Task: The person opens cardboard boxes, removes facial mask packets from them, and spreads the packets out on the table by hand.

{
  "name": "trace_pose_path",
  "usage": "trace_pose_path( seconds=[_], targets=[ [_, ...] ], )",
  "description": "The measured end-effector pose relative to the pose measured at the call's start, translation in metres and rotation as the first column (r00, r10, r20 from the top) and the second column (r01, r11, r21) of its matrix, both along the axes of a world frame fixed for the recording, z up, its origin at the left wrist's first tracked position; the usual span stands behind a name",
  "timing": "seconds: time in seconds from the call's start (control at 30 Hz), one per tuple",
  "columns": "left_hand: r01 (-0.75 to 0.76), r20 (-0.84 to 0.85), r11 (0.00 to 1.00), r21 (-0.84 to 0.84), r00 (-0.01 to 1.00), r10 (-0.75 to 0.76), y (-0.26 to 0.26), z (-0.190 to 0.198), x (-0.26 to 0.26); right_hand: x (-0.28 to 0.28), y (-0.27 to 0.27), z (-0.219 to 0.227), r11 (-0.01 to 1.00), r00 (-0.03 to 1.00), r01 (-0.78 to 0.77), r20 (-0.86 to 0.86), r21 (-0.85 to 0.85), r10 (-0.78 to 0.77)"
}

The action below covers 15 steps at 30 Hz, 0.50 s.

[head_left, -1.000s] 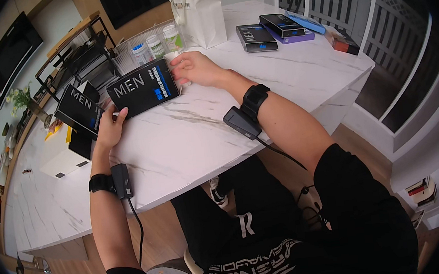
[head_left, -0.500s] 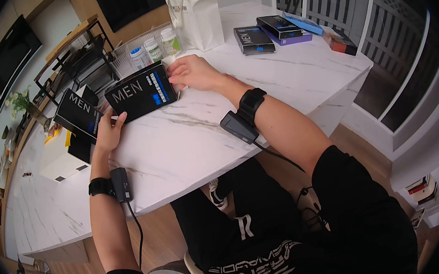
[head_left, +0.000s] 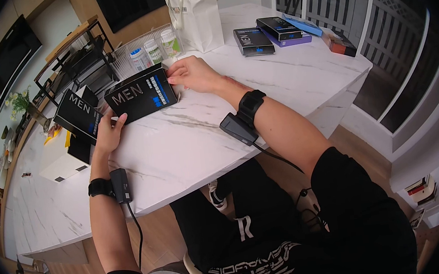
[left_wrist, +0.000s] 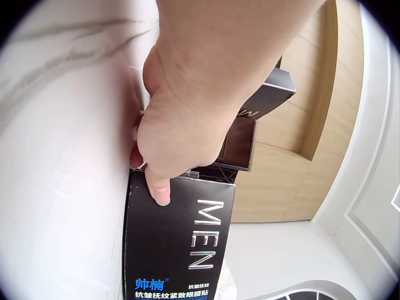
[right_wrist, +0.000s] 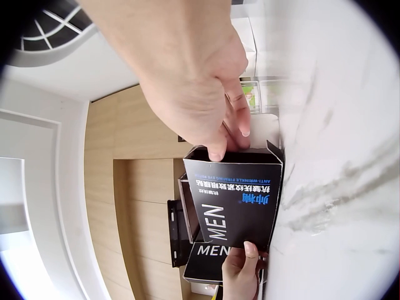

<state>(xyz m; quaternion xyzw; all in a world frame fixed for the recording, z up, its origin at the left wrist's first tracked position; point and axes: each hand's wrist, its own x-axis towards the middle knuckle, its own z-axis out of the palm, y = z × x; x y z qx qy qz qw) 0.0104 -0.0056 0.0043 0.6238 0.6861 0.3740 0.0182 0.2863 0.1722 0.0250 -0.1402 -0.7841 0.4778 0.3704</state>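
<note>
A black carton lettered MEN stands on its long edge on the marble-patterned table. My left hand grips its left end, thumb on the front face and the other fingers mostly hidden behind. At the other end the carton is open, with white-lined flaps folded out. There my right hand holds the rim, its thumb tip at the front panel's edge and its fingers bent at the opening. The carton's contents are hidden. A second MEN carton leans just left of my left hand.
A white box sits at the left. Behind the carton, a clear bin holds several bottles, beside a white paper bag. Farther right lie another MEN carton, a stack of boxes and a small dark-ended box.
The carton has tilted and shifted slightly left, with my right hand staying at its open end. My left hand keeps its grip. The last half second shows almost no movement.
</note>
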Motion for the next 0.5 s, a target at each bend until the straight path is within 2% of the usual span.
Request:
trace_pose_path(
  seconds=[0.5],
  targets=[
    [0.038, 0.033, 0.999, 0.01, 0.999, -0.038, -0.004, 0.004, 0.011, -0.006, 0.014, -0.01, 0.99, 0.997, 0.067, -0.03, 0.123, -0.064]
  ],
)
